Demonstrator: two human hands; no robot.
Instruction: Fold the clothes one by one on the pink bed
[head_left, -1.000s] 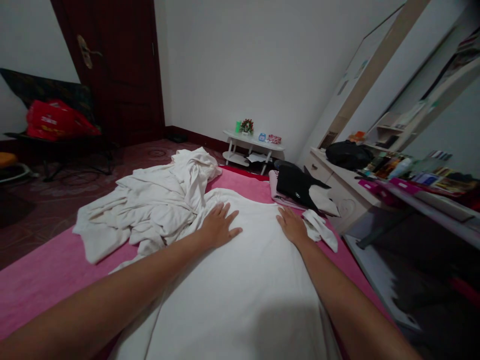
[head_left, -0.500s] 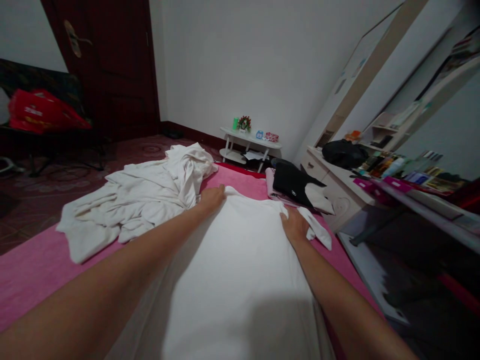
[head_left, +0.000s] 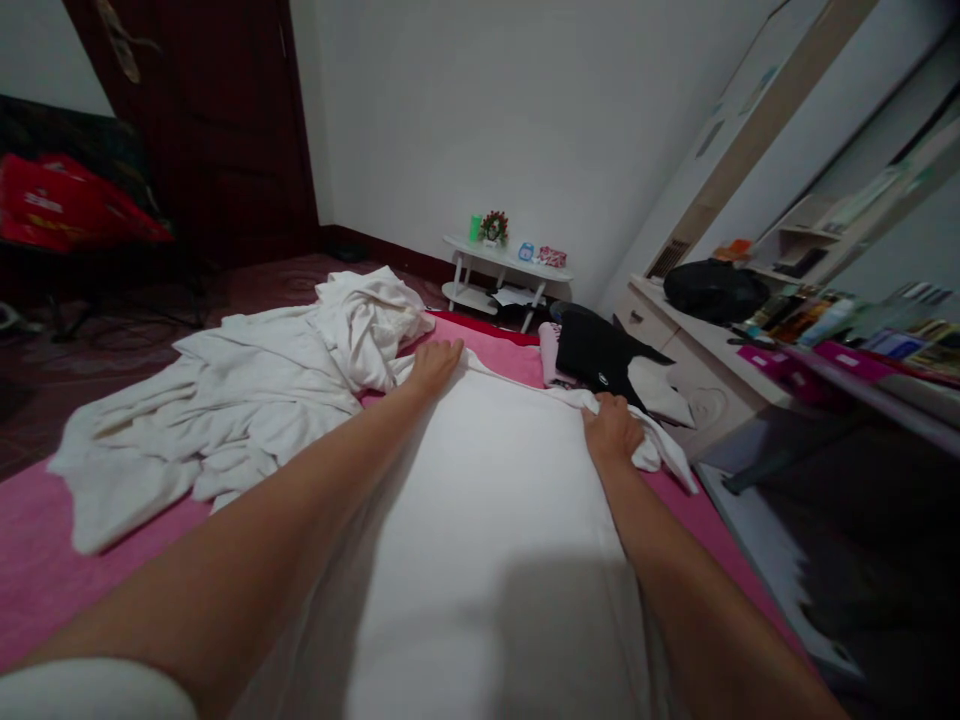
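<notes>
A white garment [head_left: 495, 500] lies flat on the pink bed cover [head_left: 30, 590] in front of me. My left hand [head_left: 437, 362] rests at the garment's far left corner, fingers curled down onto the cloth edge. My right hand [head_left: 613, 428] is at the far right corner, fingers closed on the garment's edge where a sleeve bunches. Both arms stretch forward across the cloth.
A crumpled heap of white clothes [head_left: 225, 400] lies left on the bed. Folded black and pink clothes [head_left: 600, 365] sit at the far end. A small white table [head_left: 510, 275] stands by the wall, a cluttered dresser [head_left: 750, 340] on the right, a dark door [head_left: 202, 120] at the back left.
Both hands slid from the flat middle of the garment out to its far corners, and the fingers went from spread flat to curled on the edge. The view tilted slightly.
</notes>
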